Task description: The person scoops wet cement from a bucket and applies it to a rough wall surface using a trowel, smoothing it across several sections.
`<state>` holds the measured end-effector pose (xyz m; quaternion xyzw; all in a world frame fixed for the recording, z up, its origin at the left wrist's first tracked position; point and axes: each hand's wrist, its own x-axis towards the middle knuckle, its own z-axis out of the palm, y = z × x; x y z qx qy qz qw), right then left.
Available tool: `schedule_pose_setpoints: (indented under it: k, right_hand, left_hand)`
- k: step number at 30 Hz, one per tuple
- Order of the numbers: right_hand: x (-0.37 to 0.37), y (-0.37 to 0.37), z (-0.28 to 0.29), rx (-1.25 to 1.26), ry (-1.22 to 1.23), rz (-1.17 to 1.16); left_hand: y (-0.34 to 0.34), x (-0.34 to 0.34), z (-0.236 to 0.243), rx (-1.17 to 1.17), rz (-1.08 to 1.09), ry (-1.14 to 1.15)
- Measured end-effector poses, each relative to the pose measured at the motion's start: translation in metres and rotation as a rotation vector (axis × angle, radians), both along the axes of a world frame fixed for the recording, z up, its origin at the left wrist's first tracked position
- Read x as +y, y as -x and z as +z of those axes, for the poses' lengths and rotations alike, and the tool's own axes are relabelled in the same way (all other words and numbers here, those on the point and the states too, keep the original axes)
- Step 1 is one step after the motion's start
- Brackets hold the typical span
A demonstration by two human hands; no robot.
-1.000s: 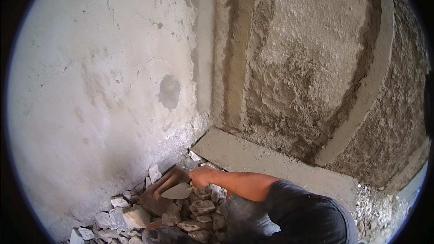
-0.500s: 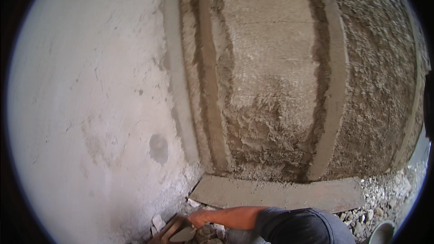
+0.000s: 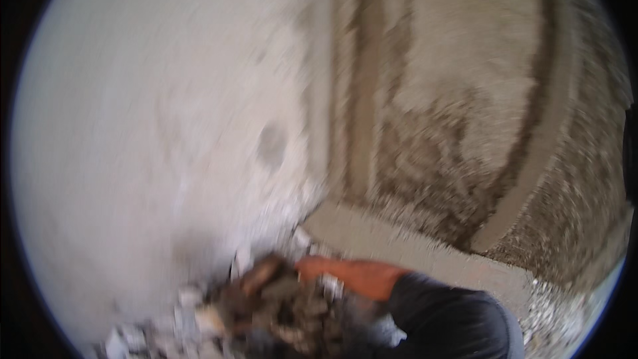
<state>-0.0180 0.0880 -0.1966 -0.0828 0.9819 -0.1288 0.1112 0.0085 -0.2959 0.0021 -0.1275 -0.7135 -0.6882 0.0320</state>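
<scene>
Your right hand [image 3: 309, 267] is at the lower centre of the frame, seemingly curled beside a brown tool [image 3: 262, 274]; blur hides the fingers, so can't tell whether it grips anything. Left hand out of sight, state unknown. The tool sits just left of your right hand, over the rubble [image 3: 309, 316], its outline smeared. By its look, expect it stiff, modest in weight, gritty rather than slippery and hard to break; best hold likely the raised bar along its upper side. Stones below should be hard, rough, sharp-edged. Count: one right hand, one brown tool, one flat grey slab [image 3: 412, 246] lying at the rough wall's [image 3: 458, 60] foot, one round grey patch [image 3: 271, 146] on the pale wall [image 3: 166, 93] at left, at least two smooth mortar strips [image 3: 362, 106] at upper right. Stones too blurred to count.
</scene>
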Motion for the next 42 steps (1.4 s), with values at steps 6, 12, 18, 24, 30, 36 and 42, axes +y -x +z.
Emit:
schedule_pose_setpoints:
  k: [6, 12, 18, 24, 30, 36, 42]
  right_hand:
    - [0.044, 0.018, 0.030, -0.133, -0.239, 0.125]
    - [0.032, 0.010, 0.080, -0.323, 0.340, -0.305]
    - [0.049, 0.007, 0.097, -0.270, 0.475, -0.378]
    - [0.121, 0.002, 0.132, -0.080, 0.622, -0.577]
    - [0.182, -0.076, 0.152, 0.147, 0.675, -0.741]
    - [0.218, -0.215, 0.114, 0.271, 0.402, -0.890]
    - [0.181, -0.369, 0.041, 0.421, 0.617, -1.190]
  left_hand:
    - [-0.169, -0.184, -0.013, -0.074, 0.592, -0.013]
    - [-0.331, -0.260, 0.033, -0.129, 1.127, 0.068]
    - [-0.426, -0.293, 0.047, -0.191, 1.355, -0.027]
    - [-0.448, -0.314, 0.058, -0.161, 1.363, -0.222]
    - [-0.385, -0.259, 0.107, 0.047, 1.252, 0.672]
    - [-0.265, -0.151, 0.089, 0.007, 0.666, 0.661]
    - [-0.164, -0.029, 0.044, -0.118, 0.114, 0.586]
